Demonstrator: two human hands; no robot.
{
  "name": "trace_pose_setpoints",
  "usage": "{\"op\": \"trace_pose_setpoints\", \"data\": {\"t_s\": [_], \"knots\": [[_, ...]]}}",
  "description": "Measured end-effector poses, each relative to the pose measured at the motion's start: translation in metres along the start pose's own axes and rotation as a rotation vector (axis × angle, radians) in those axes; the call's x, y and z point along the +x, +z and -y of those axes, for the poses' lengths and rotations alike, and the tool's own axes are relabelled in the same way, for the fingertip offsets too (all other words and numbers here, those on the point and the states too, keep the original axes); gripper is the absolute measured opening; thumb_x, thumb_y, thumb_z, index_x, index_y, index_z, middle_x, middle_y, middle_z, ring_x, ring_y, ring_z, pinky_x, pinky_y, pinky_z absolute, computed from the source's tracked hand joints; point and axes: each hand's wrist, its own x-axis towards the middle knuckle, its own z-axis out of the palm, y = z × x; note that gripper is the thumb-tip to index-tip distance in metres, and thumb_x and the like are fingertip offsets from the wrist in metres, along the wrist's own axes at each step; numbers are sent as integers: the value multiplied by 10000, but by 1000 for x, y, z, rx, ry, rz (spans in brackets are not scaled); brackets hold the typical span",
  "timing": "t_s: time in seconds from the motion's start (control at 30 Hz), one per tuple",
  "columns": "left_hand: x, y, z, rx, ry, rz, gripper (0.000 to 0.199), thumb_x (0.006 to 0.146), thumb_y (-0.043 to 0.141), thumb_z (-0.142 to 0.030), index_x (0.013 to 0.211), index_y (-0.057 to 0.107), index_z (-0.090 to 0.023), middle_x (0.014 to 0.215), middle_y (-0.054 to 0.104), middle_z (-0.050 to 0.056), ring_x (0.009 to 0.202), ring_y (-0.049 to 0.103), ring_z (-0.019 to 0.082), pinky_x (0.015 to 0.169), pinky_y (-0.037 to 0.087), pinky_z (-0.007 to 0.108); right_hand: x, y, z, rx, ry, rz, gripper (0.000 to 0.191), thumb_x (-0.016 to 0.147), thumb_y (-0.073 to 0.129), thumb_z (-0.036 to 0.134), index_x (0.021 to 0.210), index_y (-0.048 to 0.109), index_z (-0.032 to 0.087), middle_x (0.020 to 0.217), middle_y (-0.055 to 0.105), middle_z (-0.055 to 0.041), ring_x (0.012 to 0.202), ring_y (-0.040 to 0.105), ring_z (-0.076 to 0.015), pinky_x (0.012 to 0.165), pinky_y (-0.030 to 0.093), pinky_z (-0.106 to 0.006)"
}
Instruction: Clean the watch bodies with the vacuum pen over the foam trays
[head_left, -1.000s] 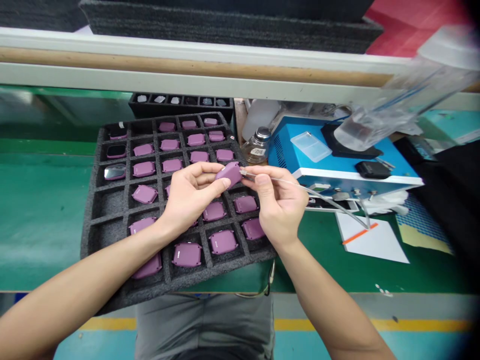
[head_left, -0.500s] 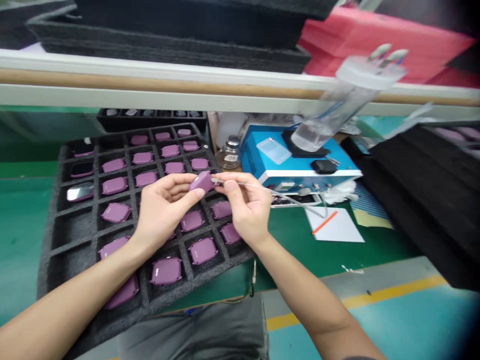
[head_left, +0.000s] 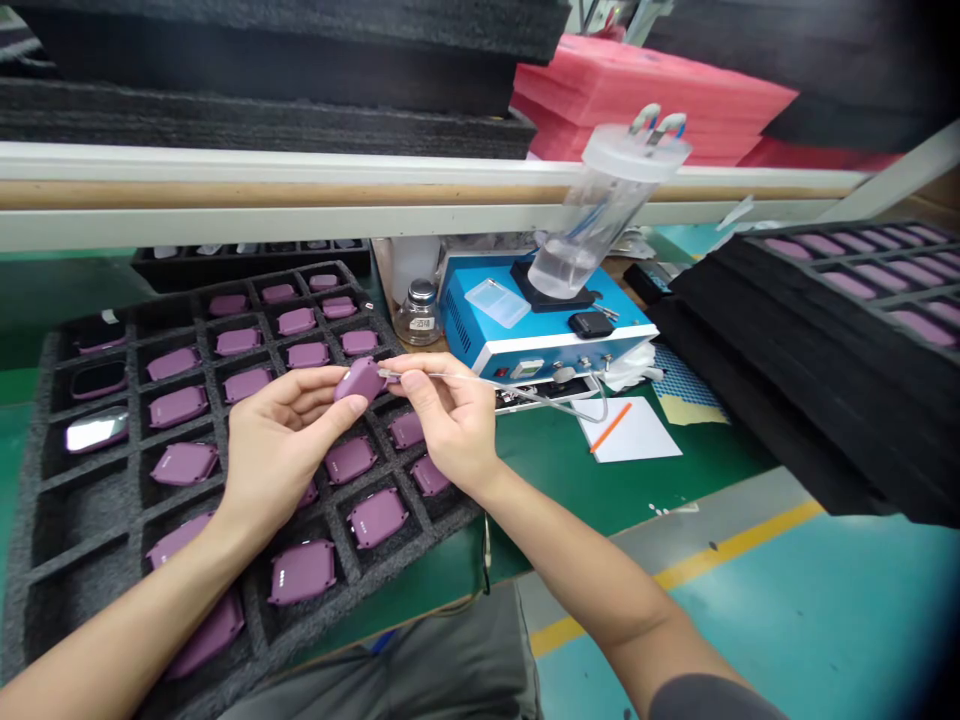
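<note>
A purple smartwatch case (head_left: 360, 381) is pinched between the thumb and fingers of my left hand (head_left: 281, 435), raised over the foam tray. My right hand (head_left: 454, 415) is closed round the end of a thin grey tube with a metal tip (head_left: 390, 374), which meets the right edge of the case. Whether the tip touches or enters the case I cannot tell. Beneath both hands lies the dark grey compartment tray (head_left: 82, 555), with several purple watch cases (head_left: 303, 572) in its cells. A few cells on its left hold watches with dark screens (head_left: 99, 379).
Behind my right hand stands a blue control box (head_left: 469, 320) bearing a clear liquid cylinder (head_left: 581, 235). A glass bottle (head_left: 419, 318) is beside it. White paper with an orange stick (head_left: 611, 428) lies on the green table. Stacked black trays (head_left: 795, 370) overhang at right; a shelf rail (head_left: 300, 190) crosses above.
The camera view has turned to the right, so hands, tray and box appear further left. Both hands keep their hold, with case and tip still together.
</note>
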Motion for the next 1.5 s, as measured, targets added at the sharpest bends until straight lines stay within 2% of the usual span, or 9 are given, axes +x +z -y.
{"op": "trace_pose_setpoints", "data": {"t_s": [0.33,0.8,1.07,1.5], "knots": [[0,-1,0,2,5,3,380,693,945,-357,1011,797,-210,982,826,33,925,787,195,906,642,272,1,0,-1,4,-1,1,165,982,668,351,1042,747,219,1054,781,-47,952,758,-164,866,655,-315],[0,0,-1,18,8,4,386,696,940,-367,1019,796,-212,1004,824,46,944,787,215,935,641,317,1,0,1,-23,25,-5,233,967,675,441,1022,742,225,1050,784,-51,954,755,-175,864,659,-331],[1,1,0,31,6,4,407,694,939,-378,1029,792,-200,1023,822,63,959,785,236,964,637,362,0,1,1,-9,12,-3,186,971,678,382,1022,747,218,1047,781,-52,954,755,-171,859,656,-325],[-1,0,-3,43,-4,6,412,694,931,-384,1032,786,-196,1043,820,76,982,783,253,970,634,371,1,0,2,-36,38,3,237,967,670,447,1025,738,227,1066,782,-53,964,752,-178,867,657,-334]]}}
